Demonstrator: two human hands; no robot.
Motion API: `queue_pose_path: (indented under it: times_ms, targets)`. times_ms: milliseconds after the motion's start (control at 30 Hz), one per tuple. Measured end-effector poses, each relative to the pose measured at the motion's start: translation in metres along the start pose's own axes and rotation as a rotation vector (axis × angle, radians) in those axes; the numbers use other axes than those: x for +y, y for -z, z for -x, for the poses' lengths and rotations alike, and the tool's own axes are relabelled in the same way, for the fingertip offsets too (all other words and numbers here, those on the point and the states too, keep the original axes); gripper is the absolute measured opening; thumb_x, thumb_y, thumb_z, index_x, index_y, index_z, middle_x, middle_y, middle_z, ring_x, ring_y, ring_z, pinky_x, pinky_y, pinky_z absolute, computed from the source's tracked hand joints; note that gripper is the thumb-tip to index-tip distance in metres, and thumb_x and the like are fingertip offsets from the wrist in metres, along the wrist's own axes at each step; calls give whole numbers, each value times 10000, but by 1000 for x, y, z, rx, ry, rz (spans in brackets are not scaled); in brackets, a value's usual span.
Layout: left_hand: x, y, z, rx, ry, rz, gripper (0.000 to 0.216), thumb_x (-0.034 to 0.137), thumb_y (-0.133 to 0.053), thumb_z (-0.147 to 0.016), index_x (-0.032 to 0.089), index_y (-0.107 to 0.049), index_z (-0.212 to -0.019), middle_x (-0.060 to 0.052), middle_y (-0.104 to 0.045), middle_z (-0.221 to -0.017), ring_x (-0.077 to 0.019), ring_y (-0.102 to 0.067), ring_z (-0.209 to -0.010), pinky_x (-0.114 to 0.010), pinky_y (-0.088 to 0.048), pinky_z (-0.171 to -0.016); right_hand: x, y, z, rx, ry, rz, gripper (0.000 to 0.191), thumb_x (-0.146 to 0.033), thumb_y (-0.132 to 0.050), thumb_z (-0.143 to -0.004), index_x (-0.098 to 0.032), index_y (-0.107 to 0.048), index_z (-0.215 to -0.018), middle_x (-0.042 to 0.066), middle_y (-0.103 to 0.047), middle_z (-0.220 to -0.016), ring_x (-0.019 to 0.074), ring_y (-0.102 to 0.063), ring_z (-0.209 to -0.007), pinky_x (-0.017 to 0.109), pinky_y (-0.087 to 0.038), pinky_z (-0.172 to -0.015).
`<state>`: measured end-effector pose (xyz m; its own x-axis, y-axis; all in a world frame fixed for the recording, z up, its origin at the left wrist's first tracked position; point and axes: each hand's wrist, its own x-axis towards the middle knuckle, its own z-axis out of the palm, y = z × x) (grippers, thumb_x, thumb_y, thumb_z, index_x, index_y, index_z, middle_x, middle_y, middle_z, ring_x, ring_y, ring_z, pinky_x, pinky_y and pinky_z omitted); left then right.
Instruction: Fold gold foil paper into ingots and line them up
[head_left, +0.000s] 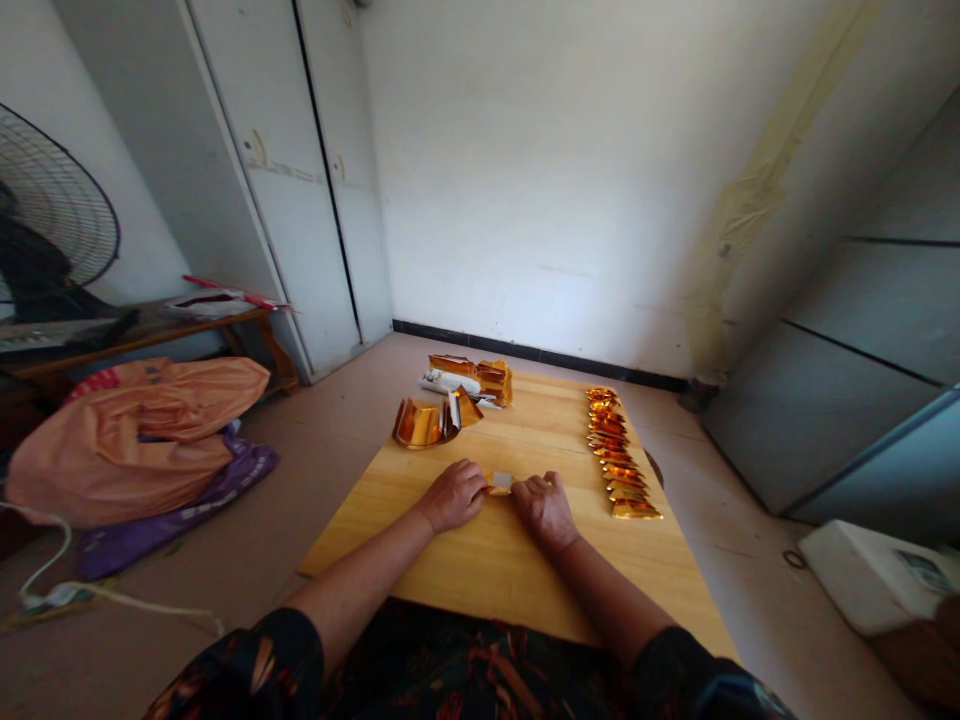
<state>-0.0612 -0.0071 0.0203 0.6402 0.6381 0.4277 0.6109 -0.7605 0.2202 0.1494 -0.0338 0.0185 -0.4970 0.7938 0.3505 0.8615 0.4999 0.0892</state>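
Between my hands, low over the wooden board (450, 555), is a small piece of gold foil paper (500, 482) with a pale grey patch showing. My left hand (454, 495) has its fingers closed on the paper's left end. The right end is pinched by my right hand (544, 508). To the right, a row of folded gold foil pieces (616, 455) runs along the board's edge. Beyond my left hand stand curved loose gold foil sheets (424, 422), and behind them lies a stack of foil sheets (491, 382) with some white showing.
On the left, an orange bag (142, 430) and a purple bag (180, 500) lie near a low bench with a fan (52, 210). A white cord (150, 603) crosses the floor. At right are a grey cabinet (847, 370) and a white box (874, 575).
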Motion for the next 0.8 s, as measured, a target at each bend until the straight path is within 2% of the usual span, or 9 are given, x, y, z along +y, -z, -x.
queue_pose_path:
  times_ms: [167, 300, 467, 700, 800]
  targets:
    - [1, -3, -5, 20, 76, -7, 212, 139, -490, -855, 168, -613, -685, -41, -549, -752, -165, -498, -792, -297, -421, -745, -9, 2, 0, -22, -100, -32, 155, -223, -504, -911, -200, -595, -787, 28, -650, -775, 182, -487, -853, 304, -242, -718]
    - [0, -6, -7, 46, 120, 40, 161, 138, -520, -841, 164, -609, -709, -39, -563, -776, -162, -503, -801, -290, -425, -746, -12, 1, 0, -38, -206, -59, 139, -200, -494, -913, -203, -612, -838, 33, -634, -850, 175, -487, -849, 282, -274, -698]
    - [-1, -8, -8, 59, 145, 53, 160, 138, -525, -837, 169, -605, -702, -35, -564, -769, -163, -504, -797, -293, -426, -745, -11, -2, -3, -63, -248, -68, 167, -191, -482, -918, -186, -618, -821, 56, -612, -849, 178, -494, -851, 267, -313, -712]
    - [-1, -9, -7, 46, 130, 45, 157, 100, -535, -816, 165, -609, -693, -34, -551, -760, -162, -496, -802, -278, -417, -733, -6, -4, -4, -62, -150, -60, 191, -178, -473, -915, -185, -617, -790, 55, -600, -826, 178, -487, -822, 265, -337, -725]
    - [0, -9, -6, 39, 117, 34, 171, 88, -532, -811, 163, -613, -680, -37, -547, -753, -164, -491, -802, -277, -417, -735, -5, -6, -2, -28, -89, -82, 174, -159, -458, -912, -189, -627, -886, 48, -609, -800, 176, -497, -793, 260, -342, -721]
